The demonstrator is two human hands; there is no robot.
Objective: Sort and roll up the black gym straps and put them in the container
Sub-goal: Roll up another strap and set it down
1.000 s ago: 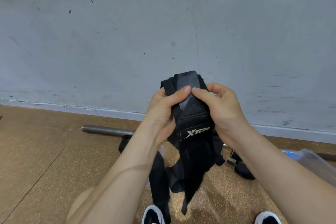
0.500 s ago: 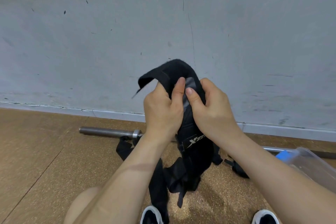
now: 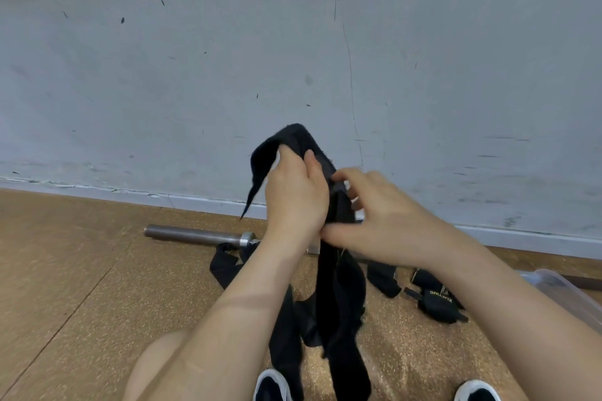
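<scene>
A black gym strap (image 3: 338,296) hangs in front of me, its top end folded over above my hands. My left hand (image 3: 294,195) grips the folded top, thumb pressed on the fabric. My right hand (image 3: 374,218) pinches the strap just to the right, fingers curled round its edge. The long tail drops between my shoes. More black straps (image 3: 436,298) lie on the floor to the right, one with yellow lettering, and another strap (image 3: 224,265) lies behind my left forearm. A clear plastic container (image 3: 566,295) shows at the right edge.
A steel barbell (image 3: 198,235) lies along the foot of the grey wall (image 3: 293,58). The floor (image 3: 81,270) is brown cork-like matting. My knee (image 3: 156,371) and two black-and-white shoes (image 3: 272,384) sit at the bottom edge.
The strap's top end has been folded further over to the left. My right hand moved down and right along the strap, and the logo patch is no longer visible.
</scene>
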